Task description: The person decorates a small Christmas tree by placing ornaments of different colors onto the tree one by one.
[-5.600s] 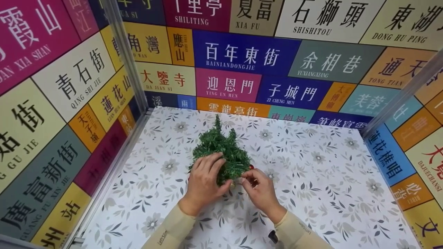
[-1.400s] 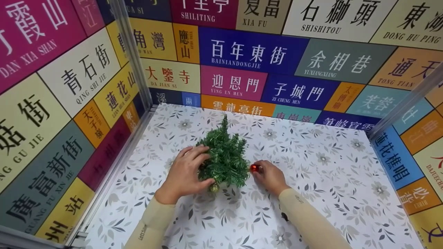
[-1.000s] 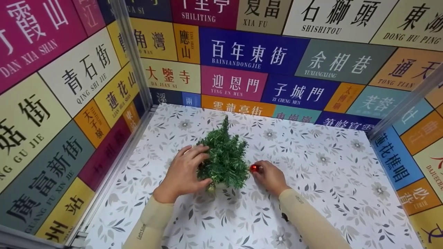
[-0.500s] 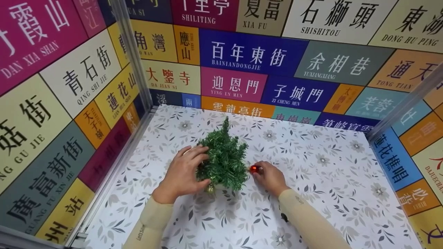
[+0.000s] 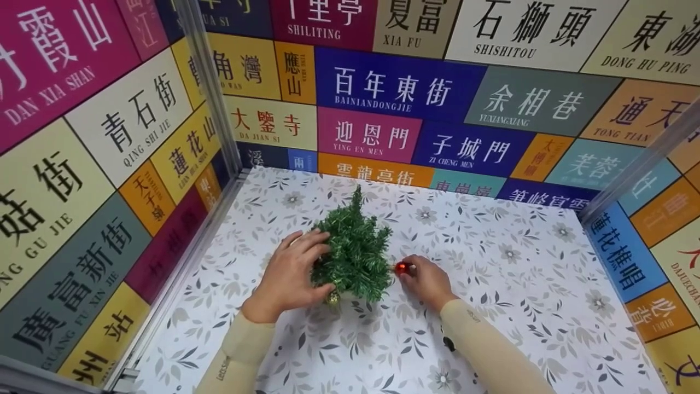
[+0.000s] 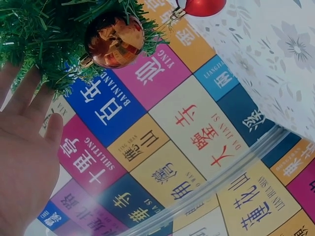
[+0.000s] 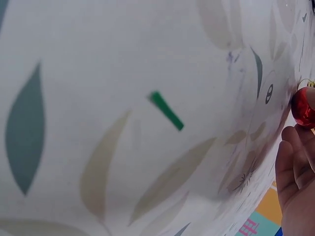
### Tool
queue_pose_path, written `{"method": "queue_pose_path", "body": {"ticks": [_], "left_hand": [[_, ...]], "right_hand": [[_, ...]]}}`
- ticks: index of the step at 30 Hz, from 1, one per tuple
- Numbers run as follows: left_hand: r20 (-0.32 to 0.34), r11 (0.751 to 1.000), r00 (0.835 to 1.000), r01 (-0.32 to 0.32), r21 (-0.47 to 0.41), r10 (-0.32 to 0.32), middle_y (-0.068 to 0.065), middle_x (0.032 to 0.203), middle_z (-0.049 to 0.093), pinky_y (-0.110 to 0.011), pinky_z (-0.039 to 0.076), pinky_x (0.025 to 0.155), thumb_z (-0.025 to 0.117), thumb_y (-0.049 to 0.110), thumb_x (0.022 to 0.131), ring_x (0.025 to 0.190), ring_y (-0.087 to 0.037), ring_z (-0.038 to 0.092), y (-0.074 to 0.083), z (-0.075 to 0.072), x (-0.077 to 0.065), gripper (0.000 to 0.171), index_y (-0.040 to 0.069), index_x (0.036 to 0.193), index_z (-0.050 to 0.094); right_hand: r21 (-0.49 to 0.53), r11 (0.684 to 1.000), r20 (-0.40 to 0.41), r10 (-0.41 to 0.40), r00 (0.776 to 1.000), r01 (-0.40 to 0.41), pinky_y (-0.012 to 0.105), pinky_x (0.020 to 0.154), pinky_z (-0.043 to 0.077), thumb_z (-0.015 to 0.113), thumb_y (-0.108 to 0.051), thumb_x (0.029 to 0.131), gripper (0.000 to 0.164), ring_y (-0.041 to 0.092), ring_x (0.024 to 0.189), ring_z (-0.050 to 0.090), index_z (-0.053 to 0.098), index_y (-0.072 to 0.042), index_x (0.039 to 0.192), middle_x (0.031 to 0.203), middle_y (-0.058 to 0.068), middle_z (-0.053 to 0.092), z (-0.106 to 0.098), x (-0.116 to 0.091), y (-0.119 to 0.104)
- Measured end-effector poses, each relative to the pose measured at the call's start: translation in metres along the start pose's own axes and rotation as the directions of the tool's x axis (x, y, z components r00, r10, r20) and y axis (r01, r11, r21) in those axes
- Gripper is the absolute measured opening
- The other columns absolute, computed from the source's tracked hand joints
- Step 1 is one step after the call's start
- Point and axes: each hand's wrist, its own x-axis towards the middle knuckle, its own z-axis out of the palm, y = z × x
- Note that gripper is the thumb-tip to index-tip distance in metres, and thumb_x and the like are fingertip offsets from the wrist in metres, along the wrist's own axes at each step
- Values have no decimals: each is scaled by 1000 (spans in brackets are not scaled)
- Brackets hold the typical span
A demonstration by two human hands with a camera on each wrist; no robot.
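Observation:
A small artificial Christmas tree stands on the flower-patterned table, its base mostly hidden. My left hand lies against its left side, fingers extended into the branches. Near that thumb is a gold bauble. The left wrist view shows a shiny copper-gold bauble among the branches and a red bauble at the top edge; I cannot tell whether these match the ones seen from the head. Just right of the tree, my right hand pinches a red bauble between thumb and fingers. A thin golden loop points from it toward the branches.
Walls covered in colourful street-name signs enclose the table behind and at both sides. Metal corner posts stand at the back. One green scrap lies on the tabletop, and a small dark object sits by the right forearm.
Compared with the oldest frame, my left hand has shifted left and my right hand has drawn away from the branches, with the red bauble in its fingers. Over the last second both hands barely move.

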Motion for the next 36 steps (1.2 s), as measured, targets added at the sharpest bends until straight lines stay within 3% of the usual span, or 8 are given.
{"method": "queue_pose_path", "body": {"ticks": [6, 13, 21, 29, 36], "left_hand": [[3, 1000, 1000, 0, -6, 0, -5, 146, 52, -45, 23, 116, 80, 53, 69, 137, -26, 43, 0, 1, 1, 68, 14, 123, 66], [-6, 1000, 1000, -8, -12, 8, -5, 145, 52, -45, 24, 116, 81, 52, 69, 137, -28, 43, 1, 1, 1, 68, 13, 122, 67], [-1, 1000, 1000, 3, -5, -3, -5, 146, 51, -45, 23, 116, 78, 53, 72, 137, -27, 43, 1, 0, -1, 66, 13, 123, 66], [2, 1000, 1000, 12, -1, -12, -4, 147, 51, -43, 22, 116, 78, 54, 72, 138, -25, 42, 0, 2, -1, 66, 14, 124, 66], [-5, 1000, 1000, 11, -11, -12, -5, 147, 51, -43, 22, 116, 78, 54, 72, 139, -25, 41, 0, 3, -1, 65, 14, 123, 66]], "right_hand": [[42, 999, 4, 15, 1000, -15, 44, 93, 50, 76, -28, 89, 36, 19, 104, 65, 65, -23, 122, 112, -5, 67, -3, -4, 2], [85, 996, 3, 41, 999, -41, 39, 85, 53, 76, -31, 89, 38, 13, 93, 64, 63, -27, 124, 108, -8, 66, -12, -11, -2], [71, 993, -120, -89, 989, 98, 40, 73, 51, 78, -27, 87, 35, 25, 93, 66, 67, -19, 119, 105, -6, 67, -27, -21, -17], [70, 983, -179, -157, 971, 172, 36, 71, 54, 78, -28, 87, 34, 16, 90, 65, 67, -21, 119, 103, -10, 66, -46, -37, -37], [138, 956, -249, -220, 943, 259, 41, 69, 57, 80, -26, 86, 35, 5, 87, 62, 67, -22, 118, 103, -16, 65, -61, -51, -50]]}}
